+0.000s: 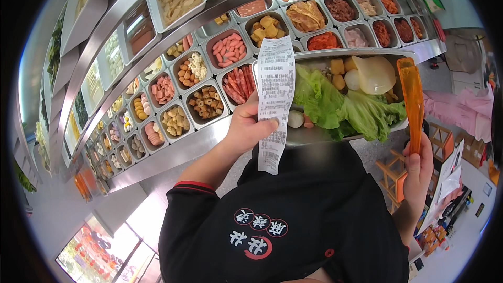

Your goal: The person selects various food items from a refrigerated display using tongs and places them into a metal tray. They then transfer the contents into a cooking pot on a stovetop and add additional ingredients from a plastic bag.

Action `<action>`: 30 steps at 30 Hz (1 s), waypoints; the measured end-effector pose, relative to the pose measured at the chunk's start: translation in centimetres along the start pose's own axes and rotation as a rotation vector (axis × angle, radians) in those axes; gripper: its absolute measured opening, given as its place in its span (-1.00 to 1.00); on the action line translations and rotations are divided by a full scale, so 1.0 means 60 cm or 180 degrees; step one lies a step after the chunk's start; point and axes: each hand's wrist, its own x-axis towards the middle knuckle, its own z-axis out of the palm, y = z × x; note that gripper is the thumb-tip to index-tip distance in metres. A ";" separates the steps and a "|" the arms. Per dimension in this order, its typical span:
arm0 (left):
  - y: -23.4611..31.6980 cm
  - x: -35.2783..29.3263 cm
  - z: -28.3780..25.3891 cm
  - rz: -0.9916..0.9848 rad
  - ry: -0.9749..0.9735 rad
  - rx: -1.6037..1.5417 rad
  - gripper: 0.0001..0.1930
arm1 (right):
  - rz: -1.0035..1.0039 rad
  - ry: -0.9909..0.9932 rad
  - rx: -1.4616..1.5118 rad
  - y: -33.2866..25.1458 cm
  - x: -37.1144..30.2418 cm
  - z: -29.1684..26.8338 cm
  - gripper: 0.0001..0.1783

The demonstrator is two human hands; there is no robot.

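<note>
A long printed paper receipt [275, 94] is pinched under the thumb of my left hand [246, 126], hanging over the left end of a metal tray [314, 137]. That hand's other fingers are hidden behind the paper, so I cannot tell whether they also grip the tray. Inside the tray are green lettuce [348, 102], a large pale rounded piece [374, 75], yellow-brown cubes [338, 66] and white balls [296, 119]. My right hand [419, 170] is closed around translucent orange tongs [410, 89], held upright beside the tray's right end.
Rows of metal food pans [207, 106] line the counter beyond and left of me, holding sausages, meats and balls. White trays [181, 0] stand on a higher shelf. Wooden stools [390, 178] are on the floor at right, near pink cloth [461, 110].
</note>
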 end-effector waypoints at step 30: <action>0.001 0.011 0.018 -0.0121 0.0081 -0.0540 -0.68 | -0.0348 0.0762 0.0147 0.037 -0.002 -0.015 -0.23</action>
